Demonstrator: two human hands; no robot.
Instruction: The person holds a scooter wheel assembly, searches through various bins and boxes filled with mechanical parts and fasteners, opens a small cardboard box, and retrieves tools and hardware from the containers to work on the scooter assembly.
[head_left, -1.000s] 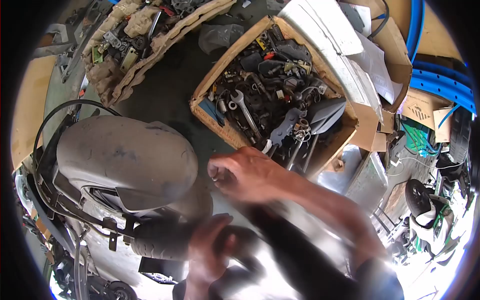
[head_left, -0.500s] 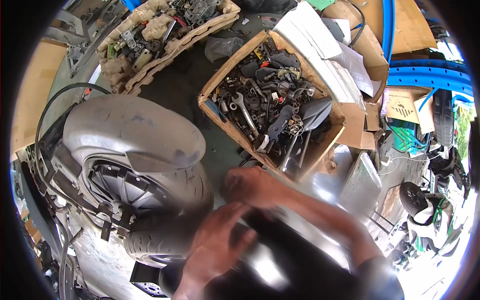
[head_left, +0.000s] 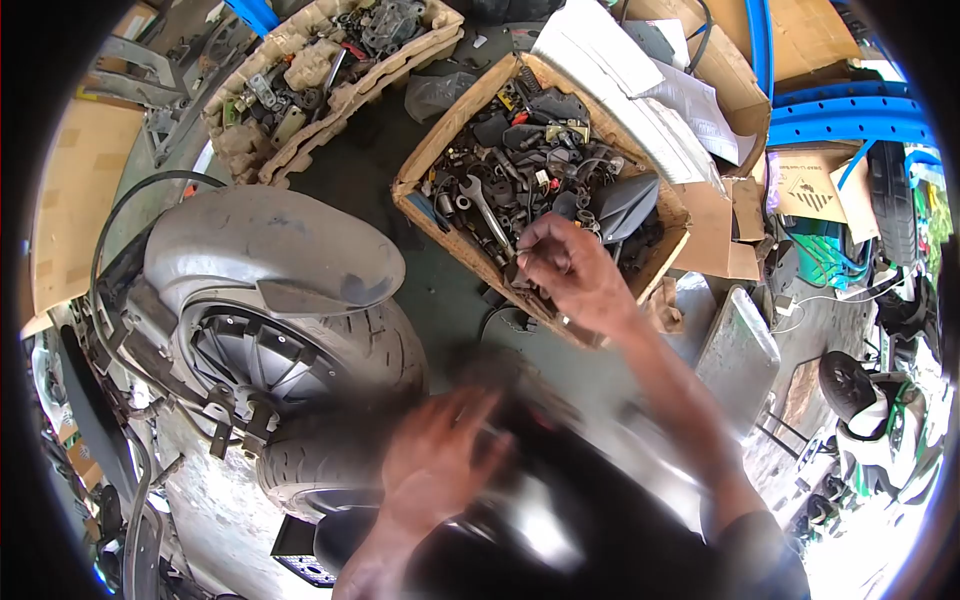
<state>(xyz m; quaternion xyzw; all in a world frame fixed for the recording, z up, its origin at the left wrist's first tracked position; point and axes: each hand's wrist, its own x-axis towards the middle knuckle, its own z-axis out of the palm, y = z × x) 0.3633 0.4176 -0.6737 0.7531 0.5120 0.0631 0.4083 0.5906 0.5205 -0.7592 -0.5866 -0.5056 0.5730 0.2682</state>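
The box (head_left: 463, 125) is tan, the fender (head_left: 270, 245) grey, the beam (head_left: 850, 121) blue

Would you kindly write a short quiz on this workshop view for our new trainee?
1. Multiple choice: In this view, which of the person's hands overlaps the open brown cardboard box?
A) only the left
B) only the right
C) both

2. True or false: The silver open-ended metal wrench lies outside that box.

3. Fill in the blank: The dusty, curved grey fender arches over a dark, treaded ____.

Key:
1. B: the right hand shows in front of the box's near edge.
2. False: the wrench lies inside the box.
3. tyre
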